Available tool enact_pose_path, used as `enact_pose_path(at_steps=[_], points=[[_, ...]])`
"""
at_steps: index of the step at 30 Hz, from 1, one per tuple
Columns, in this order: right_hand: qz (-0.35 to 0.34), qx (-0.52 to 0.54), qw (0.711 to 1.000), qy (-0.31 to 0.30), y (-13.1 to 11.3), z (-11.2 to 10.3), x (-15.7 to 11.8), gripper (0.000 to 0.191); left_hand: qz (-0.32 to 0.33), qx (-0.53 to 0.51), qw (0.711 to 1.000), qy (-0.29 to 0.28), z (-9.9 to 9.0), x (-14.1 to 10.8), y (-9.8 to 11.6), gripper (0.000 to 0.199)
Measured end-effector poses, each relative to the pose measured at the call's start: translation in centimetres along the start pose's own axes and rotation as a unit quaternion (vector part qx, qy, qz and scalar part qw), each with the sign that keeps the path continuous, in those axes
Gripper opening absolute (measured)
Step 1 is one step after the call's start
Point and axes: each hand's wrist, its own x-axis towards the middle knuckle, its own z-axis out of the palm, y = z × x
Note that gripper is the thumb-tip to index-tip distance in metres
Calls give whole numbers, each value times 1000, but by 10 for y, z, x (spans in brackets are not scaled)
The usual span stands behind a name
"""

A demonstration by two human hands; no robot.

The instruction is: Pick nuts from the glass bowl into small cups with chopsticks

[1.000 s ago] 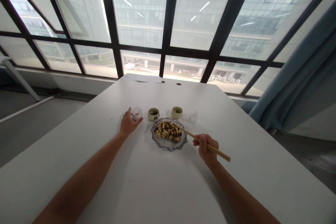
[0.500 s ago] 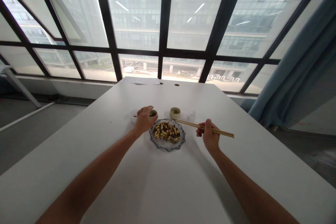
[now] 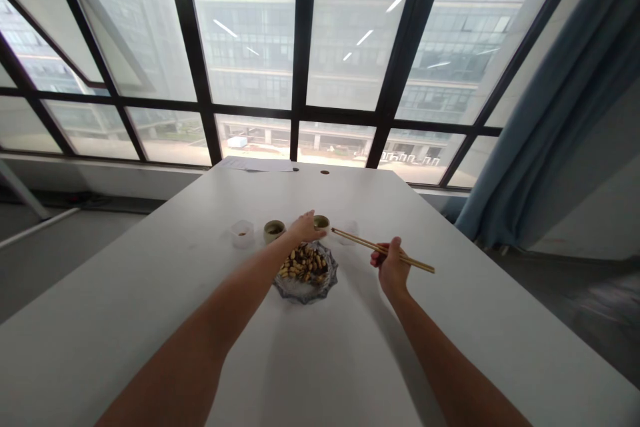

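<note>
My left hand (image 3: 304,228) reaches over the far rim of a scalloped glass dish (image 3: 327,283) and grips a small green-beige cup (image 3: 323,221), thumb in front and fingers behind. Peanuts and darker small pieces (image 3: 306,263) lie in the dish, partly hidden by my left forearm. A second small cup (image 3: 273,230), with something dark inside, stands left of that hand. My right hand (image 3: 393,265) is closed round a pair of wooden chopsticks (image 3: 357,239). Their tips point left, close to the gripped cup.
A clear plastic cup (image 3: 242,234) with a little reddish content stands at the left. Another clear container (image 3: 349,232) sits behind the chopsticks. Papers (image 3: 255,165) lie at the far edge of the white table (image 3: 320,360). Windows rise beyond; a blue curtain (image 3: 540,107) hangs right.
My left hand has left the left cup and moved right to the other cup. The chopsticks stay in my right hand. The whole view has shifted slightly.
</note>
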Motion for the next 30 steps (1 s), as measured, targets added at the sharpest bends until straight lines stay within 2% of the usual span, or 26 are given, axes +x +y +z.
enact_pose_path(at_steps=[6, 14, 21, 27, 30], points=[[-17, -18, 1000, 4, -2, 3, -4, 60, 11, -30, 999, 15, 2, 3, -2, 73], [-107, -91, 990, -2, -15, 13, -25, 59, 85, -54, 993, 64, -4, -3, 4, 70], [-136, -138, 980, -47, -2, 11, -23, 54, 58, -66, 994, 61, -5, -10, 4, 69], [-222, -226, 937, -147, 6, 13, -7, 46, 12, -82, 995, 56, -1, -18, 5, 73], [-255, -257, 915, -177, 8, 18, -3, 43, 1, -88, 995, 50, -2, -18, 5, 72]])
